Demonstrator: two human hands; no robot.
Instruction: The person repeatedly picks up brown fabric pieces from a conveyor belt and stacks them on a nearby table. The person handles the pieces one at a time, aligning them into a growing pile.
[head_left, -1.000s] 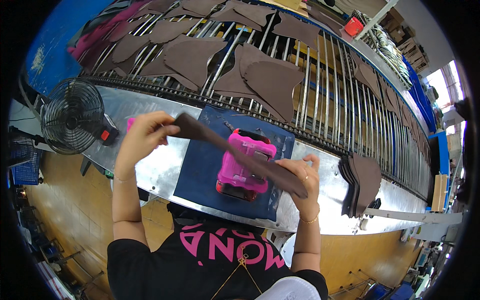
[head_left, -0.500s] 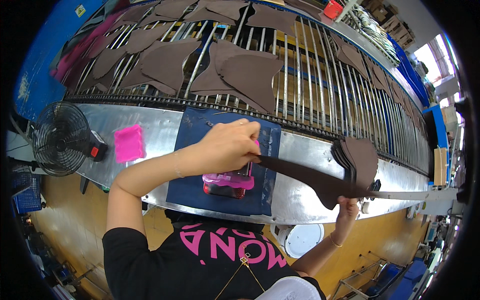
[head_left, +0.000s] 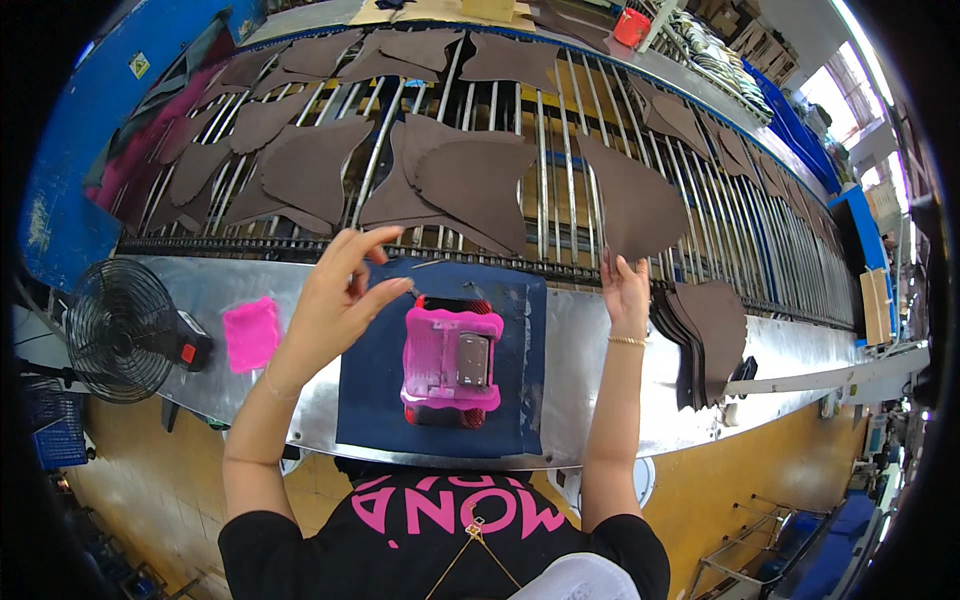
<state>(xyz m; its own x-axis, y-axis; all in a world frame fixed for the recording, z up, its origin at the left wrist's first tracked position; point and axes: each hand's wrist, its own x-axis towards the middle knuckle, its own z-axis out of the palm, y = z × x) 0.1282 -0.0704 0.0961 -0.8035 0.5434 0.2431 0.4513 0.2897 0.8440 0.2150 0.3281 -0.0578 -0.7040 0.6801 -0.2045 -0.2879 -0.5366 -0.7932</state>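
Observation:
My right hand [head_left: 627,297] reaches up to the roller rack and pinches the lower edge of a dark brown, leather-like cut piece [head_left: 637,197], which lies over the metal rods. My left hand [head_left: 345,293] hovers over the left part of a dark blue mat [head_left: 380,410], holding nothing, with thumb and fingers apart. Just to its right stands a pink plastic box-like device [head_left: 428,352] with a shiny grey-brown block [head_left: 473,360] and black-and-red ends. Near my right wrist, a stack of brown cut pieces [head_left: 712,335] sits on the metal table.
Several brown cut pieces [head_left: 470,180] lie on the rack of rods [head_left: 545,200], behind a chain along its edge. To the left are a black fan [head_left: 120,330] and a pink pad [head_left: 251,335]. A pale bar [head_left: 830,378] crosses the table's right side.
My right hand has carried the brown piece from above the table up onto the rods. My left hand has let go of it and moved left, uncovering the pink device.

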